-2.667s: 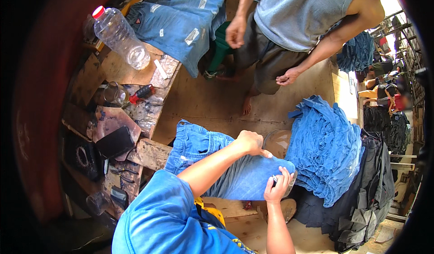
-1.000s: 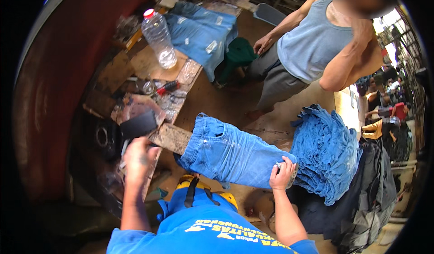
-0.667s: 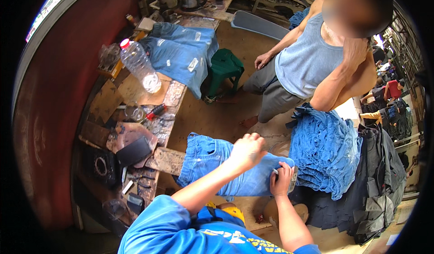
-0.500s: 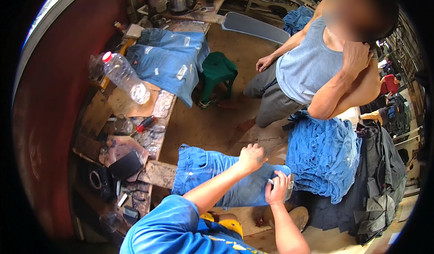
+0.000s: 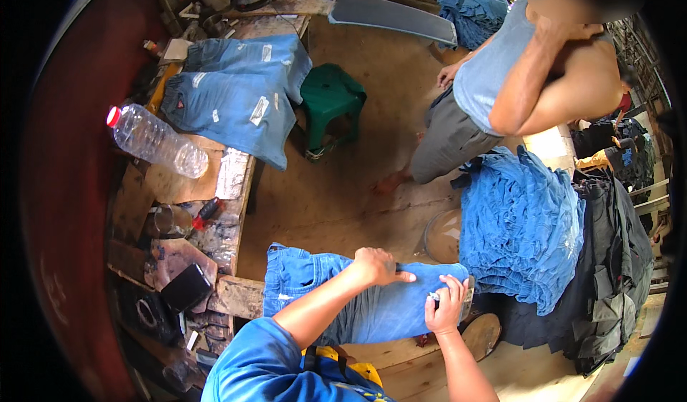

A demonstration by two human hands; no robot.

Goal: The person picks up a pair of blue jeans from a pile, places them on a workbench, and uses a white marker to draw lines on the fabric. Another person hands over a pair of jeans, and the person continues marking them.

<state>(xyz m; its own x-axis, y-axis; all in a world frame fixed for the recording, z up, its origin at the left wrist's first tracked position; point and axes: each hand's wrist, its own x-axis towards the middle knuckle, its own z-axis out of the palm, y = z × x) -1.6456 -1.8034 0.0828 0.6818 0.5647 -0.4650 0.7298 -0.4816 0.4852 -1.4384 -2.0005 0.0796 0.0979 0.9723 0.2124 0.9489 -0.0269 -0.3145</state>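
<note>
A pair of blue denim shorts (image 5: pixel 304 284) is stretched over a narrow wooden board (image 5: pixel 240 296), its gathered waistband at the left and one leg spread flat to the right. My left hand (image 5: pixel 376 266) grips the far edge of the leg, thumb stretched out along the cloth and the other fingers folded. At the leg's right end, my right hand (image 5: pixel 447 307) pinches a small whitish object (image 5: pixel 434 297) against the denim. Its exact kind is hidden by the fingers.
A cluttered workbench (image 5: pixel 247 177) at left carries a plastic bottle (image 5: pixel 157 141), a black phone (image 5: pixel 187 287) and more denim (image 5: pixel 236 91). A green stool (image 5: pixel 330 101) stands behind. Right of me rises a denim pile (image 5: pixel 522 230); beyond it a person (image 5: pixel 494 94) stands.
My left hand has gone from lying spread on the cloth to gripping its far edge. The right hand stays near the leg's end. The view has shifted; the other person has turned slightly.
</note>
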